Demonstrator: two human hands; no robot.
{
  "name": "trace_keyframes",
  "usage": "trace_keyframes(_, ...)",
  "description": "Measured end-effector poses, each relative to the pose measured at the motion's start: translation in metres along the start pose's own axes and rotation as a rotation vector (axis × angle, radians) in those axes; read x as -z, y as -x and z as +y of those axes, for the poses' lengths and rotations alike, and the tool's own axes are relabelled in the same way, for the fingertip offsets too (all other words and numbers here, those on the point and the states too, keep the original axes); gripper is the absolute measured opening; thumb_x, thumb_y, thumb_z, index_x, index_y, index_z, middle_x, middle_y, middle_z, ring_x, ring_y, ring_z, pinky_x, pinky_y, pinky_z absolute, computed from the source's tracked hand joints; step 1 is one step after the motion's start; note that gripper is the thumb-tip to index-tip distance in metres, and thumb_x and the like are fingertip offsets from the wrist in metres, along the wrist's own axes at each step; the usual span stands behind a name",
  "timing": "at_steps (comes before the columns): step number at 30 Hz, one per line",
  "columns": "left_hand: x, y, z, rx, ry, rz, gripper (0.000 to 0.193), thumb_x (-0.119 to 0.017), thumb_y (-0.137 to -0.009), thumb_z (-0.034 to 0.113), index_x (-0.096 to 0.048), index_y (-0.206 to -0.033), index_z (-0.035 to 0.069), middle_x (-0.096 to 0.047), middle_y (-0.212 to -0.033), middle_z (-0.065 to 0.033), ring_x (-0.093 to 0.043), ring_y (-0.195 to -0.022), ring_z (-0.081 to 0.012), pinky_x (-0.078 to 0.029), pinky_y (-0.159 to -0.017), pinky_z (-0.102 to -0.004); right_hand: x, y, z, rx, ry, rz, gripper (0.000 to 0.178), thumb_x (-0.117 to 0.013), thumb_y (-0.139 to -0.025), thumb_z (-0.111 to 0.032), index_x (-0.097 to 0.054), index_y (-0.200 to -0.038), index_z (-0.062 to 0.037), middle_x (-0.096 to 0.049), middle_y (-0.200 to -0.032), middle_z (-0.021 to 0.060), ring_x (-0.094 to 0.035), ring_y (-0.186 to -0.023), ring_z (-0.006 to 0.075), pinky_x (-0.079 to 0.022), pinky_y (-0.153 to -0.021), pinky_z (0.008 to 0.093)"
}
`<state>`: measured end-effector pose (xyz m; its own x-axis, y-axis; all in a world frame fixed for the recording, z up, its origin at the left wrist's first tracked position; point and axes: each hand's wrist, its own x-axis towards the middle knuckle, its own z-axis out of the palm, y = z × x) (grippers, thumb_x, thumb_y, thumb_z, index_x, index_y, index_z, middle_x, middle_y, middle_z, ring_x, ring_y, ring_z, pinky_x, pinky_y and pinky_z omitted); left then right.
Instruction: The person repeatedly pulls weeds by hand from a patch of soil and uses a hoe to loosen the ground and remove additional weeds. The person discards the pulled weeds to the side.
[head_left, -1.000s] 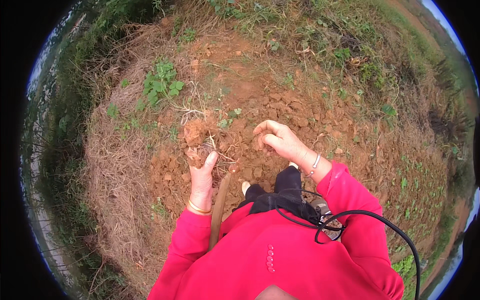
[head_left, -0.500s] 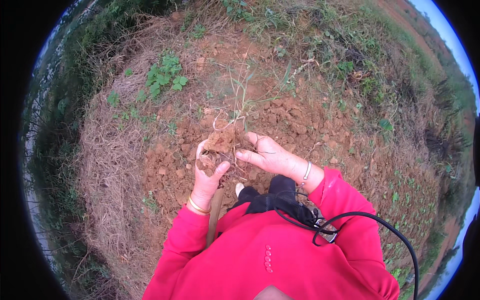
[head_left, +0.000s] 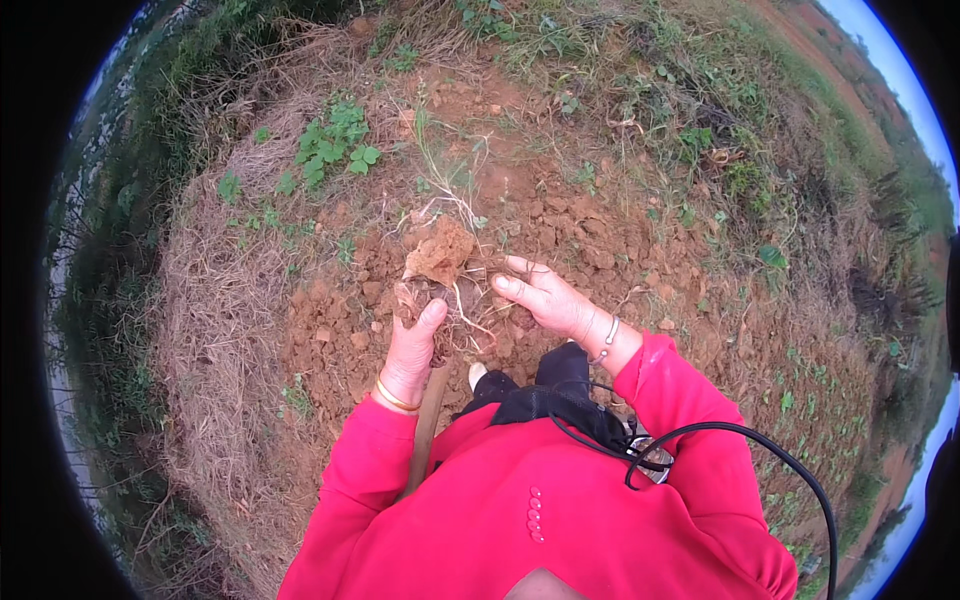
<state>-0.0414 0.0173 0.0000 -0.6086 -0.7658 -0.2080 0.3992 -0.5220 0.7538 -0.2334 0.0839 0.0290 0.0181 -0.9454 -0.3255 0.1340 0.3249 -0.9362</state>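
Seen from above, two bare hands work over reddish soil (head_left: 590, 225) at the middle of the frame. The left hand (head_left: 410, 348), left of center, holds a dirt-caked clod (head_left: 441, 252) with tangled roots (head_left: 462, 312); its thumb presses the near side, and its other fingers are mostly hidden behind the clump. The clod sits just above the thumb. The clump's long axis runs up the frame, from roots near the thumb to thin green stalks (head_left: 432, 155) that appear to rise from it, leaning slightly left.

The right hand (head_left: 555, 302) is at the clump's right side, fingers pointing left toward the roots. Its thumb and forefinger are narrowly parted; whether they touch a root, I cannot tell. The left hand is plainly nearer the clod. A wooden handle (head_left: 428, 415) lies beside the left sleeve (head_left: 370, 455), lower center-left.
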Motion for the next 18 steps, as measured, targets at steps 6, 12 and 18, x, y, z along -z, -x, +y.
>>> trace_keyframes(6,0.032,-0.009,-0.022,0.161,0.233,0.073,0.047,-0.062,-0.085,0.03,-0.048,-0.123,0.006,-0.057,-0.114,-0.0066,-0.056,-0.103,-0.0196,-0.046,-0.09,-0.0359,0.02,-0.007,0.019,-0.103,-0.329,0.032,0.053,-0.059,-0.087,-0.038,-0.042,-0.125,-0.0039,-0.054,-0.077,-0.0017,-0.037,-0.048,0.0034,-0.033,-0.043,0.0197)
trace_keyframes(12,0.022,-0.007,-0.017,0.141,0.379,0.086,0.058,-0.046,-0.088,0.053,-0.047,-0.126,0.009,-0.056,-0.118,-0.0082,-0.055,-0.107,-0.0237,-0.044,-0.093,-0.0399,0.029,0.002,0.01,-0.144,-0.122,0.031,0.058,-0.067,-0.083,-0.03,-0.04,-0.127,-0.004,-0.056,-0.078,0.0004,-0.047,-0.054,0.0063,-0.035,-0.046,0.0205)
trace_keyframes(18,0.017,-0.011,0.001,0.056,0.423,0.077,0.059,-0.038,-0.089,0.055,-0.045,-0.129,0.011,-0.048,-0.129,-0.0088,-0.046,-0.115,-0.0259,-0.034,-0.1,-0.0412,0.051,0.006,0.023,-0.167,-0.325,0.203,0.031,-0.056,-0.09,-0.027,-0.05,-0.113,-0.0062,-0.061,-0.078,0.0059,-0.049,-0.046,0.0086,-0.033,-0.04,0.0219)
